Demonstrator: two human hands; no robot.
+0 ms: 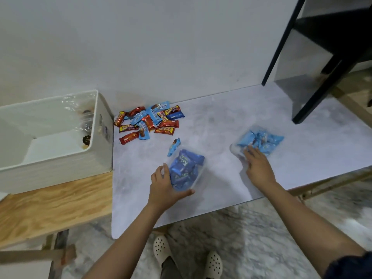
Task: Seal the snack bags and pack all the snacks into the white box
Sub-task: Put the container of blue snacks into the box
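While the left hand curled thumb and fingers round the near end of the dark-blue snack bag, right of the white box, the right hand lay on the light-blue snack bag, farther from the box; blur hid whether its fingers pinched or merely pressed. Both bags appeared light, soft and slippery, probably best held by the film edge.

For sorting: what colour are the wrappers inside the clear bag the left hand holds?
Dark blue wrappers, head view.
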